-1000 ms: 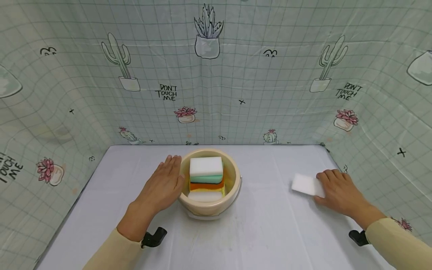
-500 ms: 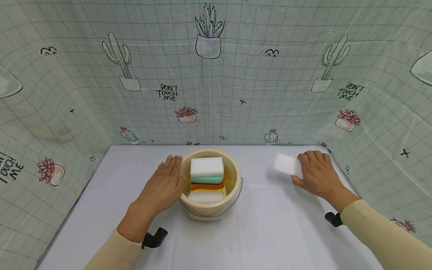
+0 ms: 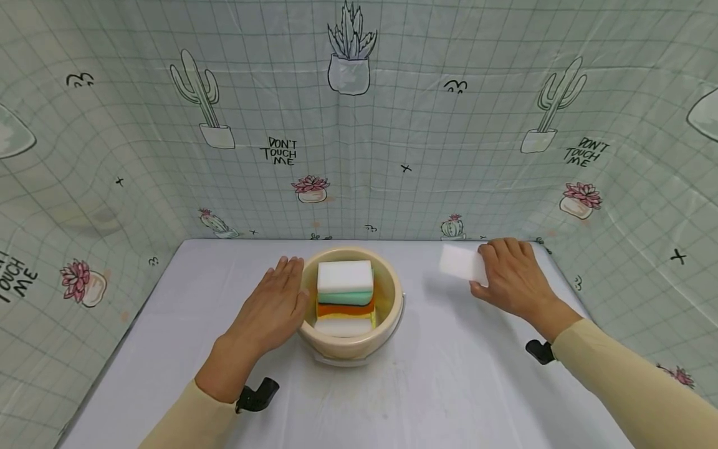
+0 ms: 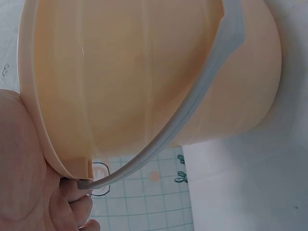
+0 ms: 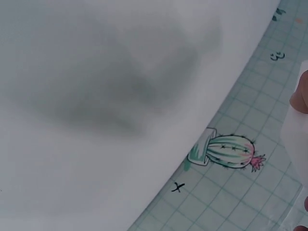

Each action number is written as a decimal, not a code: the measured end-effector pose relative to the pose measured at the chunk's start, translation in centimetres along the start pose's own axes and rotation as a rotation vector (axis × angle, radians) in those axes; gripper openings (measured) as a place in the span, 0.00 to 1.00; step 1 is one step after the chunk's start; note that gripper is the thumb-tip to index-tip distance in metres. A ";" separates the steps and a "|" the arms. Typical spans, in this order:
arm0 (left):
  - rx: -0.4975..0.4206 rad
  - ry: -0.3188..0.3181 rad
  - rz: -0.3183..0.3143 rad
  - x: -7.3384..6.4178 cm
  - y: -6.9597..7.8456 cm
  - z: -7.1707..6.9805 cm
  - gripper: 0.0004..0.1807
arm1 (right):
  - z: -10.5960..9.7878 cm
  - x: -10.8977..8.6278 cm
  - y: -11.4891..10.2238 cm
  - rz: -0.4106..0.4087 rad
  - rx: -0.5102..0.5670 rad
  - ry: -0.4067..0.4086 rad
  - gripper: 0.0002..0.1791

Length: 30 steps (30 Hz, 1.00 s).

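Note:
My left hand (image 3: 269, 308) lies with straight fingers against the left rim of a cream bucket (image 3: 346, 346). In the left wrist view the hand (image 4: 24, 168) touches the bucket's rim close to where the grey handle (image 4: 187, 106) joins it. Inside the bucket are stacked sponges: a white and green one (image 3: 344, 280) on top, orange and yellow below, and another white piece (image 3: 342, 327) at the front. My right hand (image 3: 513, 274) pinches a white sponge (image 3: 461, 262) by its right end, held above the table. At the right wrist view's edge only part of that sponge (image 5: 293, 139) shows.
A white-covered table (image 3: 426, 386) lies under everything. A grid-patterned cloth with cactus drawings (image 3: 392, 125) hangs behind the table and on both sides. The bucket's bail handle (image 3: 401, 318) hangs down along its front and right side.
My right hand has lifted the white sponge and carried it left and farther back, its shadow now apart below it. The left hand stays at the bucket's rim.

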<state>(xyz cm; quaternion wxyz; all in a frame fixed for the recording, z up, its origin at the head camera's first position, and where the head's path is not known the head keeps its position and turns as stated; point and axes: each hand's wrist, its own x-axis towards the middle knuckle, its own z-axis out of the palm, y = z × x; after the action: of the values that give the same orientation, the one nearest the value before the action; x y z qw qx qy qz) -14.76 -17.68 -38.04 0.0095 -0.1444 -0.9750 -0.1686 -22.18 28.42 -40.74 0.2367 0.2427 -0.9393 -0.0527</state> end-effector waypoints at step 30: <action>0.008 0.002 0.024 0.1 -0.2 0.0 0.35 | -3.7 4.5 -4.7 -0.114 0.028 0.135 0.34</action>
<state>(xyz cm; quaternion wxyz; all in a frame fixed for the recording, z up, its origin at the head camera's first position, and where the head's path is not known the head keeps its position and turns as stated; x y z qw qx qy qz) -14.92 -17.82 -38.04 0.0130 -0.1558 -0.9738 -0.1649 -21.91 22.18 -36.59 0.2925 0.3021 -0.9065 -0.0366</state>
